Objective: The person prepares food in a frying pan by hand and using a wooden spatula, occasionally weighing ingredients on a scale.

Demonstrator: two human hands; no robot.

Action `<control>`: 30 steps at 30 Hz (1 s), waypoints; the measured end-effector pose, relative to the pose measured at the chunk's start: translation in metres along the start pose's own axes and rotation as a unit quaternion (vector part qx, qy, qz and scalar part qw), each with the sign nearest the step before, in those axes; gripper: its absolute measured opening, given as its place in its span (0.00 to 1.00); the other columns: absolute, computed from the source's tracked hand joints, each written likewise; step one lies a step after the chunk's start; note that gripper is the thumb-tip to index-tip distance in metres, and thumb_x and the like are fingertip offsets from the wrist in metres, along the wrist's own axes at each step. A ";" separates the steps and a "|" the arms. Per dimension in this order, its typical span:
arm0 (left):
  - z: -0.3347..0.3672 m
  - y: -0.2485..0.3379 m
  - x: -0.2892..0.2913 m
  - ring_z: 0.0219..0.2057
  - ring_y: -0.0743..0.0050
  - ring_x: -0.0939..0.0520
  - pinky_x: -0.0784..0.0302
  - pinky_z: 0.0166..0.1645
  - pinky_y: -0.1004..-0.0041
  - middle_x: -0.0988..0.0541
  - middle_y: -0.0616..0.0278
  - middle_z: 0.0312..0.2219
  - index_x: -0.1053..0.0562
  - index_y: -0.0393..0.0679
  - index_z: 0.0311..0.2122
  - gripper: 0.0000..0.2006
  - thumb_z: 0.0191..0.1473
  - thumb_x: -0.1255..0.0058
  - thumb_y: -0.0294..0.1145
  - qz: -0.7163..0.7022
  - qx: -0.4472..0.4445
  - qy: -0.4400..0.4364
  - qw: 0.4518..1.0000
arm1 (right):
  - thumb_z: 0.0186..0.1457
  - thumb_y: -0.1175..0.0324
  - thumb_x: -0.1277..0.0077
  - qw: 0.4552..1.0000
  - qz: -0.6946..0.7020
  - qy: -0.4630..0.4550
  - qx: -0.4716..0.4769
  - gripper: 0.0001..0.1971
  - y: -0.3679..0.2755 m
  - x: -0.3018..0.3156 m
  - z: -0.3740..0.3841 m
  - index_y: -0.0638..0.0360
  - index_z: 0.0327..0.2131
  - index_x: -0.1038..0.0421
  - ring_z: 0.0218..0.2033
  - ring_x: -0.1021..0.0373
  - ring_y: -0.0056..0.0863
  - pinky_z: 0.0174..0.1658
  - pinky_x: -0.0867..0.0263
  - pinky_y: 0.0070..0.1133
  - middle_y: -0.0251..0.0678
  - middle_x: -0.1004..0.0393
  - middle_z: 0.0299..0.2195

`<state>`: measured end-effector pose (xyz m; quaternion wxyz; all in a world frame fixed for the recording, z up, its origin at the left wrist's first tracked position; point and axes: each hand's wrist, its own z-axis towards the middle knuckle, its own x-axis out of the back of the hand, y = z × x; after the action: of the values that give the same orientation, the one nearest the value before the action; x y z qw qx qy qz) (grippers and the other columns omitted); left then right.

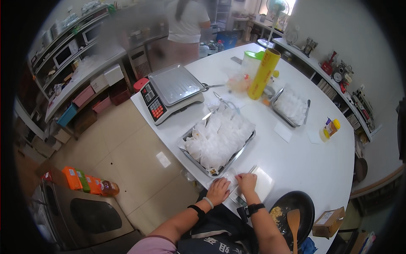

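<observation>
My left hand (218,191) and my right hand (247,183) are close together at the table's near edge. Between them is a small, thin, clear plastic wrapper (231,177); the fingers of both hands are closed on it, and its contents are hard to make out. Under and beside the right hand lies a small flat scale (237,199) with a stack of white sheets (264,181). Just beyond my hands stands a metal tray (242,151) heaped with white paper-wrapped bundles (218,139).
A black pan (308,203) holds yellow crumbs and a wooden spatula (293,222), with a cardboard box (328,222) to its right. Farther off stand a large scale (175,84), a yellow film roll (264,74), a second tray (291,106) and a jar (332,128). A person (184,25) stands behind.
</observation>
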<state>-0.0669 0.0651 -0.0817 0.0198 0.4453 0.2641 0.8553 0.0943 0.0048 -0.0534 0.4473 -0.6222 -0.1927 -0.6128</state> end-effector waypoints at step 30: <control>0.019 0.114 0.049 0.26 0.85 0.26 0.31 0.33 0.84 0.22 0.65 0.24 0.25 0.33 0.32 0.09 0.51 0.46 0.30 -0.600 0.292 -0.229 0.709 | 0.45 0.68 0.41 0.838 0.461 0.156 -0.247 0.13 0.032 0.120 -0.170 0.69 0.31 0.27 0.24 0.32 0.19 0.29 0.36 0.17 0.34 0.25 0.24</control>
<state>-0.0585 -0.0116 0.0180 0.4578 0.3589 0.6993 0.4154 0.0400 -0.1833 0.0231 0.5335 -0.6255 0.3464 -0.4517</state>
